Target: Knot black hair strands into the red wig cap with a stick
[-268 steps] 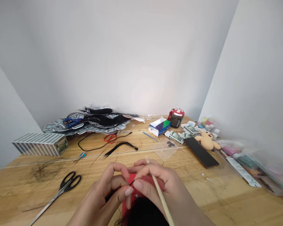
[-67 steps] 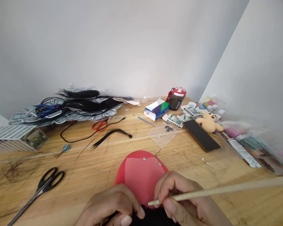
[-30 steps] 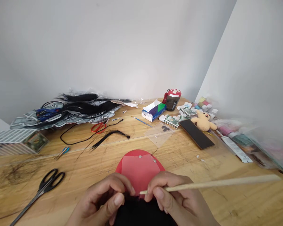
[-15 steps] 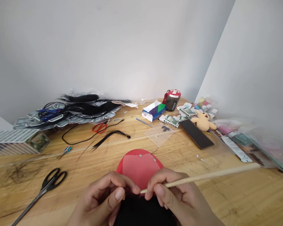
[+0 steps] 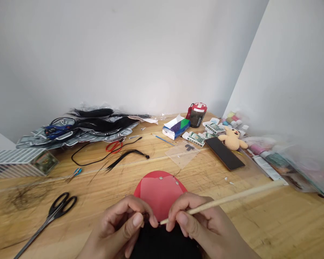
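Note:
A red round form (image 5: 158,196) with a paler sheet over it and two small pin heads stands before me at the table's edge. Black material (image 5: 164,242) covers its near side, below my hands. My right hand (image 5: 198,219) pinches a long pale wooden stick (image 5: 232,198) near its tapered end. The stick's tip meets the border between red and black, close to my left fingertips. At the left of that border, my left hand (image 5: 124,223) has thumb and fingers closed, with something small and dark between them that is too small to name.
Black-handled scissors (image 5: 51,216) lie at left, with small blue scissors (image 5: 75,173) beyond. A black hair bundle (image 5: 128,154) and red-handled snips (image 5: 113,146) lie mid-table. Behind are a tissue pack (image 5: 175,127) and a cup (image 5: 198,116); a phone (image 5: 225,154) and crocheted toy (image 5: 232,138) are right.
The stick's far end has swung slightly left and up, and its tip sits a touch lower. My left index finger has shifted a little; the form stays put.

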A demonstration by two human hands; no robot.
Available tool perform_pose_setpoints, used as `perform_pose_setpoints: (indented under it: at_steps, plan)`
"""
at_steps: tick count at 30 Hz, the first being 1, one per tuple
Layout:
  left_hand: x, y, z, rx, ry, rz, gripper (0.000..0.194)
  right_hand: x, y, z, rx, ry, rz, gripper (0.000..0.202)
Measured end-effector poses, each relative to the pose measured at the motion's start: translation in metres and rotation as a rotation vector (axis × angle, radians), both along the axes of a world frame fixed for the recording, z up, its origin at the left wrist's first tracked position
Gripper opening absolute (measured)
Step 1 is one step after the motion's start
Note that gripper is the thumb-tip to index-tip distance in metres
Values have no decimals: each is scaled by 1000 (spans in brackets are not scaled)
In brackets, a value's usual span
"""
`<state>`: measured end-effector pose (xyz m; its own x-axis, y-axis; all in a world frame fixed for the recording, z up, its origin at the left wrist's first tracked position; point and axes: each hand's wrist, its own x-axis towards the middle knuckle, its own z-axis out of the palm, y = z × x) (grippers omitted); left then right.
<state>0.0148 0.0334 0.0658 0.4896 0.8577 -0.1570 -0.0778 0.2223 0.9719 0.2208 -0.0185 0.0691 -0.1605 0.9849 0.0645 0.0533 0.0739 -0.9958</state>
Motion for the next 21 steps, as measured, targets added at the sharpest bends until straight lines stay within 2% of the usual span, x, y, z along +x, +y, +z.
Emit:
perform_pose_setpoints:
  at_steps: [8,13,21]
  plan:
    - [1,0,-3,7,8,0,42,-3,4,-1,-85,58,-61,41]
    - [0,0,-4,33,42,-20,41,-7,4,0,-54,56,-103,45]
    - [-8,5,-15,164,16,-174,26,-10,0,2,-72,-3,-172,44]
